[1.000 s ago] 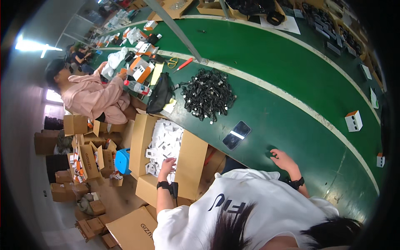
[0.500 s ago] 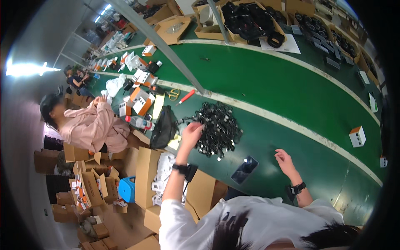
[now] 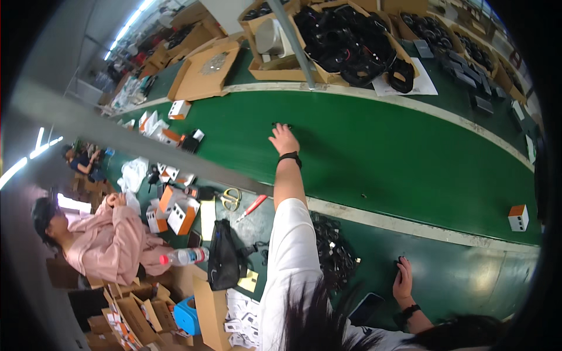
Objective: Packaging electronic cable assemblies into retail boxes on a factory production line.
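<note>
My left hand [image 3: 285, 140] is stretched far out over the green conveyor belt. Its fingertips touch a small black piece [image 3: 275, 124], perhaps a coiled cable, with the thumb held apart. Low on the right, my right hand [image 3: 402, 282] is over the near tabletop, its fingertips closed on a small black object [image 3: 400, 260] too small to make out. Between the hands lies a heap of black coiled cables [image 3: 336, 251] with pale connectors, partly hidden by my left arm. A dark smartphone [image 3: 367, 308] lies near my right wrist.
Left of the heap lie a black bag [image 3: 225, 257], a bottle [image 3: 186, 256], scissors [image 3: 230, 199] and a red-handled cutter [image 3: 253, 207]. A grey post [image 3: 158, 155] crosses in front. A co-worker in pink [image 3: 120, 240] sits left. Another small box [image 3: 518, 218] stands right on the belt.
My left hand has left the cable heap and reached forward onto the belt's black piece. A small black object now shows at my right fingertips. The view has shifted.
</note>
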The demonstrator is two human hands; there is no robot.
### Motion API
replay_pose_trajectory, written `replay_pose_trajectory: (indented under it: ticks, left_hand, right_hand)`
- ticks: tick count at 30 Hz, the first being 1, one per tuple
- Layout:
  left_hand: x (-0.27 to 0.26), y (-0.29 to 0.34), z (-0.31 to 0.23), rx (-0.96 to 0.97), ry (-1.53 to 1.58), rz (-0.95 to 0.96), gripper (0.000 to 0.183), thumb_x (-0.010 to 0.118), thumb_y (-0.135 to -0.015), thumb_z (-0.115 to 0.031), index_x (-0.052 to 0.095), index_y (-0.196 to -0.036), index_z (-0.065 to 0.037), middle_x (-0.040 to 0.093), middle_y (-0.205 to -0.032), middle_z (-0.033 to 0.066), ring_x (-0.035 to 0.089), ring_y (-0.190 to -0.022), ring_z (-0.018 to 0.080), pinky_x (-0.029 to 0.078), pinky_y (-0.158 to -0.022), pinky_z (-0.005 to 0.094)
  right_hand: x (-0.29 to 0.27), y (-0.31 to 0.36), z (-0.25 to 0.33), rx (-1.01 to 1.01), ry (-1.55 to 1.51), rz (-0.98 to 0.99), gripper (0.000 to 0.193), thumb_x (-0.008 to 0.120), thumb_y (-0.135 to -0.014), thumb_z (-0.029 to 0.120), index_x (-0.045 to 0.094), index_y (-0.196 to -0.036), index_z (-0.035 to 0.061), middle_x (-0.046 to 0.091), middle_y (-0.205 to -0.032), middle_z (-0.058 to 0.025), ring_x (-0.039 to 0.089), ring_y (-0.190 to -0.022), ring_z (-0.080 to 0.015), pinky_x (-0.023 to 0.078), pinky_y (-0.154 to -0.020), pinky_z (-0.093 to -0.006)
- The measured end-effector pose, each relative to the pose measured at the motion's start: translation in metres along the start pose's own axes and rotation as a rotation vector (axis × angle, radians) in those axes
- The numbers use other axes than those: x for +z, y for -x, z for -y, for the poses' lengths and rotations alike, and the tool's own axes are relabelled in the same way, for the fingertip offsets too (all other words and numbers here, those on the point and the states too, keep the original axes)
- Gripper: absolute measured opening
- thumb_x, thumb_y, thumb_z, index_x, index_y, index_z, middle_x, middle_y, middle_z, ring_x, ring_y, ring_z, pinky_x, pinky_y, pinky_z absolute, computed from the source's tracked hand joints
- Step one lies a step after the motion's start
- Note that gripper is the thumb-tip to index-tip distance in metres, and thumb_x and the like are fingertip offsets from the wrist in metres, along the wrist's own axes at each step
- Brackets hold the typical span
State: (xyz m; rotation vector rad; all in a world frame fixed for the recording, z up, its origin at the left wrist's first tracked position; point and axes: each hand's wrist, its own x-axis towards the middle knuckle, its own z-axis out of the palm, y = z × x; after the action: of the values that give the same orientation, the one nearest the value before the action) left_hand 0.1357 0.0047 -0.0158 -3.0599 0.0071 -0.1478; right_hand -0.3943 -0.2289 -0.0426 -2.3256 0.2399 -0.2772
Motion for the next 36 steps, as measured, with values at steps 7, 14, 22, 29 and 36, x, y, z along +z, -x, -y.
replay_pose_trajectory:
  ticks: [7,14,22,29,36]
  left_hand:
    - [0.034,-0.056,0.0,0.154,0.047,-0.034,0.027,0.047,-0.081,-0.011,0.052,-0.108,-0.014,0.052,-0.111,0.0034,0.049,-0.104,0.0218,0.039,-0.084,0.041]
    - [0.016,-0.018,-0.002,0.09,-0.292,0.158,0.022,0.048,-0.082,-0.02,0.056,-0.1,-0.009,0.059,-0.101,0.0059,0.055,-0.094,0.0217,0.04,-0.075,0.0331]
    - [-0.147,0.188,0.016,0.356,-0.067,0.703,0.028,0.056,-0.069,-0.017,0.065,-0.092,-0.004,0.062,-0.102,0.0152,0.058,-0.099,0.0273,0.045,-0.083,0.0363]
    - [-0.15,0.345,0.107,-0.051,0.414,0.562,0.029,0.066,-0.071,-0.024,0.063,-0.095,-0.007,0.063,-0.092,0.0129,0.06,-0.089,0.0269,0.047,-0.076,0.0362]
    - [-0.088,0.457,0.126,-0.193,0.737,-0.164,0.023,0.063,-0.076,-0.011,0.055,-0.095,-0.001,0.055,-0.094,0.0142,0.052,-0.091,0.0287,0.04,-0.083,0.0361]
  right_hand:
    - [-0.004,0.001,-0.01,0.03,0.094,0.016,0.022,0.041,-0.079,-0.01,0.05,-0.096,-0.0012,0.048,-0.119,-0.0226,0.044,-0.114,-0.0393,0.031,-0.099,-0.0508]
    - [0.005,-0.003,-0.001,0.015,0.07,0.067,0.022,0.04,-0.079,-0.009,0.05,-0.096,-0.001,0.046,-0.123,-0.0221,0.041,-0.117,-0.0389,0.029,-0.1,-0.0511]
    - [-0.006,-0.001,0.004,-0.053,0.019,0.017,0.023,0.041,-0.077,-0.01,0.049,-0.096,-0.001,0.046,-0.123,-0.0207,0.04,-0.118,-0.0372,0.027,-0.102,-0.0491]
    - [0.0,0.003,0.001,-0.12,-0.097,-0.058,0.021,0.042,-0.077,-0.009,0.049,-0.095,-0.0007,0.048,-0.12,-0.0166,0.041,-0.118,-0.0341,0.029,-0.102,-0.0442]
    - [-0.007,0.003,-0.009,-0.157,-0.115,-0.114,0.023,0.042,-0.076,-0.009,0.05,-0.095,0.0001,0.047,-0.122,-0.0151,0.039,-0.119,-0.0325,0.029,-0.103,-0.0421]
